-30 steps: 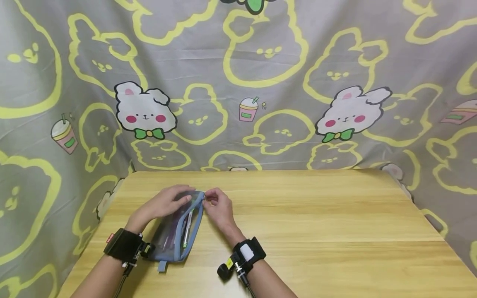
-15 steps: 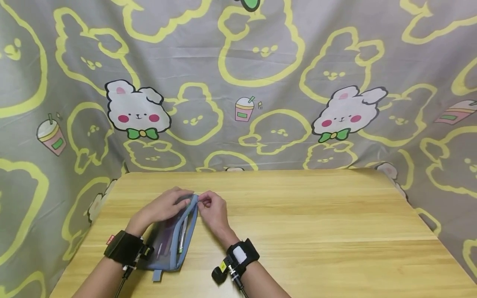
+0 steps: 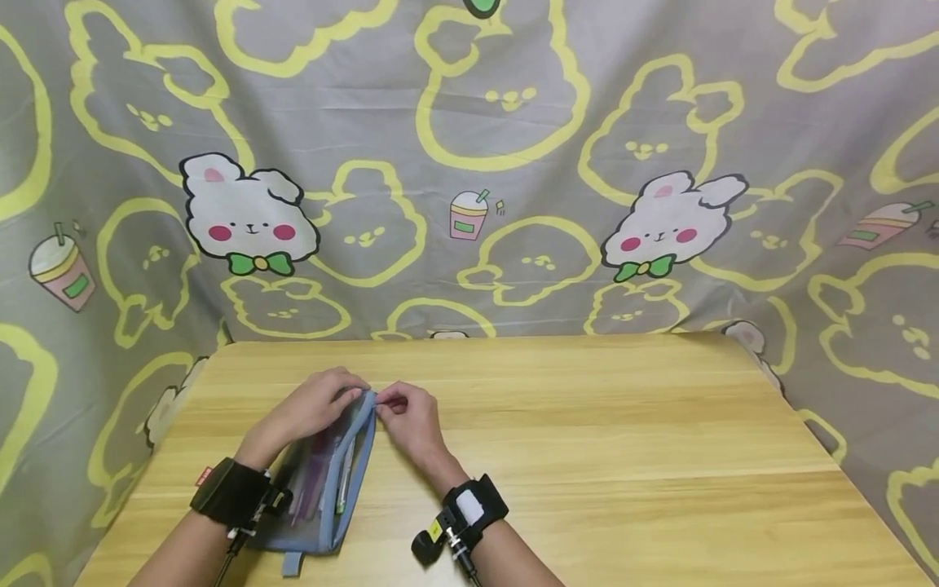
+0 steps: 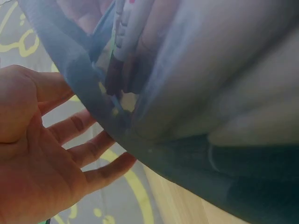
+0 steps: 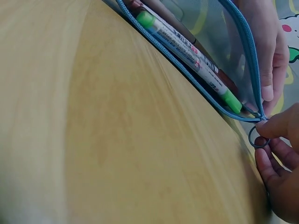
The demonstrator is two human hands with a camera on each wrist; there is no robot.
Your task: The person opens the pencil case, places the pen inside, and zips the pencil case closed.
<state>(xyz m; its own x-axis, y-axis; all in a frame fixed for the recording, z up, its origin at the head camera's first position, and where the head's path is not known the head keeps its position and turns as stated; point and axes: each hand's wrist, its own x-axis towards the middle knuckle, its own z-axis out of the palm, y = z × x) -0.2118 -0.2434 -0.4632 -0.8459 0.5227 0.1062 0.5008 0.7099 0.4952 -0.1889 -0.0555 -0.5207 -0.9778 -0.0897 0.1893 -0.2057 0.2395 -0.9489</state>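
Note:
A translucent pencil case [image 3: 332,489] with blue zipper edging stands tilted on the left of the table, its mouth gaping. Inside lies a white marker with green ends [image 5: 189,60], beside brown and purple pens. My left hand [image 3: 311,405] grips the case's far end, thumb along the near side; the left wrist view has its fingers [image 4: 100,144] reaching to the case's edge. At that same far corner, my right hand [image 3: 412,420] pinches the zipper pull, whose ring [image 5: 250,139] shows between thumb and fingers. The zipper slider sits at the end of the track.
The wooden table [image 3: 587,456] stretches away to the right. A grey curtain [image 3: 381,122] printed with rabbits and yellow outlines hangs behind and along both sides. Black camera straps [image 3: 231,493] wrap both wrists, with cables running down the forearms. A small blue tab [image 3: 292,563] juts from the case's near end.
The case and both hands have shifted left and slightly nearer in the head view, which has itself turned a little. Both hands keep their hold at the far corner.

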